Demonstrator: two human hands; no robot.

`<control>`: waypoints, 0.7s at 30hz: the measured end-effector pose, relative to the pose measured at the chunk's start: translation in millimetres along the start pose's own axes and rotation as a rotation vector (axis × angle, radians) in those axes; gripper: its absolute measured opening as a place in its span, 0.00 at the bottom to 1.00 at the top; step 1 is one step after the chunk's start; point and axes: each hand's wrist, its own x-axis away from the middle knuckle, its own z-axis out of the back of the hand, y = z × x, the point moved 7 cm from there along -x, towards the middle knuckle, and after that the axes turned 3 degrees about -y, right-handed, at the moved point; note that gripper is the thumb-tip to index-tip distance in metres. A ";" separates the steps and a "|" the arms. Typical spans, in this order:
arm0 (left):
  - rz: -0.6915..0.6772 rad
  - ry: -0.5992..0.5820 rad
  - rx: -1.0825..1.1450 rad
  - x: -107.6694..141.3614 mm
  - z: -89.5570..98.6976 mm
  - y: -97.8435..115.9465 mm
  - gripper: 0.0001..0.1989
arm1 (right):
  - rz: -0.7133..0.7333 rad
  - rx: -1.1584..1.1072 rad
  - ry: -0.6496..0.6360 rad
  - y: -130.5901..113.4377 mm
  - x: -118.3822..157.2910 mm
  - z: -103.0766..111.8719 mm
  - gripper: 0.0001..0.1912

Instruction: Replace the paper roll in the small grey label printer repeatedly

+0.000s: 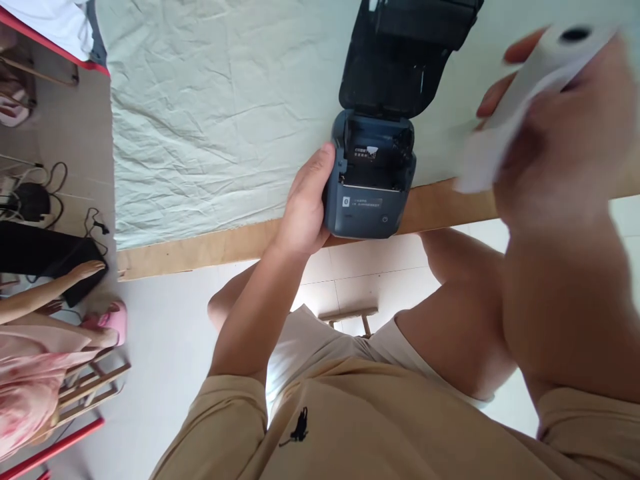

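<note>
A dark blue-grey label printer (373, 213) sits at the front edge of the table, its black lid (387, 73) swung up and back. Inside, the paper bay (383, 150) shows a small printed sticker and holds no roll. My left hand (307, 200) grips the printer's left side, thumb along the edge. Off to the right and above the table, my right hand (565, 133) is closed around a white paper roll (523, 93) with a dark core hole. A loose end of paper hangs from the roll. Motion blurs that hand and part of the roll.
Pale green cloth (215, 120) covers the table, whose wooden edge (200, 267) runs in front of my knees. At the left, another person (30, 373) sits by a wooden stool (95, 387). Cables (55, 193) and a black box (45, 257) lie near there.
</note>
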 end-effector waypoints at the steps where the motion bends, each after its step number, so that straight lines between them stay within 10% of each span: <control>1: -0.008 0.002 -0.011 0.3 0.1 0.6 0.24 | -0.003 0.005 0.077 8.8 3.4 2.3 0.20; 16: -0.031 -0.151 0.016 -4.0 0.4 -4.9 0.22 | 0.005 0.374 0.056 15.9 13.5 -5.8 0.32; 21: -0.054 -0.053 -0.012 -0.9 -1.5 -3.1 0.25 | 0.348 0.377 0.412 14.1 21.0 47.5 0.19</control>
